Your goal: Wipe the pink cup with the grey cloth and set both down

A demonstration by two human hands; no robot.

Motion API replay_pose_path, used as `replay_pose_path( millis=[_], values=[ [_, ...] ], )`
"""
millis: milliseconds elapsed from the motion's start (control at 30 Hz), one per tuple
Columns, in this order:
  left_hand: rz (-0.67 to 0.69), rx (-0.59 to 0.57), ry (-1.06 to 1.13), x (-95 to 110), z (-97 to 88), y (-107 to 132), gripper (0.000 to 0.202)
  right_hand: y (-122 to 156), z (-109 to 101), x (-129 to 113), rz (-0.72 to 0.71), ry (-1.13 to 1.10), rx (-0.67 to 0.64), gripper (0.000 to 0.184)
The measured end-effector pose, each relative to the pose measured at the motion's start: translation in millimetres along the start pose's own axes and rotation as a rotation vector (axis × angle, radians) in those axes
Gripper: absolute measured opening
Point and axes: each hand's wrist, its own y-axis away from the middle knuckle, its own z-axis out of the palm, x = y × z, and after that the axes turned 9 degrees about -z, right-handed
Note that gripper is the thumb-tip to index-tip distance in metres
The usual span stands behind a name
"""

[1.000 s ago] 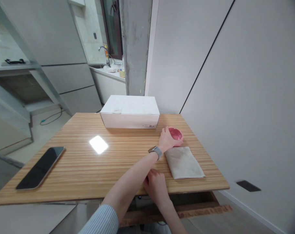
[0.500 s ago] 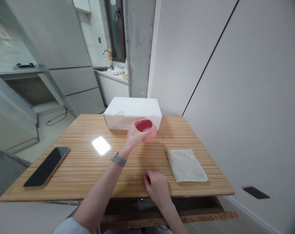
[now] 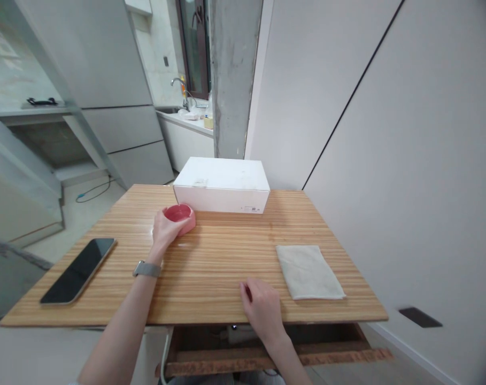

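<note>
My left hand (image 3: pixel 164 231) is closed on the near left side of a small pink bowl (image 3: pixel 190 222), thumb along its front. The bowl is upright, its hollow facing up, just off the near left corner of a white box (image 3: pixel 222 199). Whether its base touches the table is hard to tell. Curled into a loose fist, my right hand (image 3: pixel 262 305) rests at the table's front edge with nothing visible in it. To its right lies a folded cream cloth (image 3: pixel 310 272).
A black phone (image 3: pixel 79 271) lies on the left of the wooden table (image 3: pixel 218 267). Below the front edge, an open drawer (image 3: pixel 202 342) holds a pale object. A wall (image 3: pixel 367 187) rises on the right; a sink counter (image 3: pixel 186 125) stands beyond.
My left hand has carried the pink bowl leftward and lower, from in front of the box's right half to its left corner. My right hand stays in nearly the same place.
</note>
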Motion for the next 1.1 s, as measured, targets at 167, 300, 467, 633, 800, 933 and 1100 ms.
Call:
replay_pose_path(
  millis=[167, 300, 467, 633, 800, 933, 1100],
  values=[
    [0.081, 0.033, -0.075, -9.1, 4.9, -4.9, 0.083, 2.2, -30.5, 15.5, 0.107, 0.235, 0.122, 0.018],
    [0.285, 0.171, -0.124, -4.2, 8.1, 22.7, 0.096, 22.6, -50.4, 40.7, 0.183, 0.492, 0.044, 0.027],
    [0.407, -0.260, 0.044, 15.5, 23.4, 111.4, 0.035, 45.2, -50.0, 65.0, 0.157, 0.399, 0.073, 0.025],
    [0.045, -0.911, 0.207, 21.7, 47.0, 188.5, 0.046, 30.5, -43.6, 44.5, 0.154, 0.126, 0.201, 0.020],
    [-0.036, -0.957, 0.277, 4.9, 50.9, 202.3, 0.048, 15.8, -28.6, -15.8, 0.034, -0.215, 0.182, 0.018],
    [0.000, -0.813, 0.237, -11.5, 17.0, 178.7, 0.041, 18.3, -25.7, -38.2, -0.080, -0.277, 0.226, 0.019],
    [-0.065, -0.674, 0.072, -38.6, -56.6, 127.2, 0.054, 27.5, -29.7, -16.5, -0.046, -0.194, 0.264, 0.019]
  ],
)
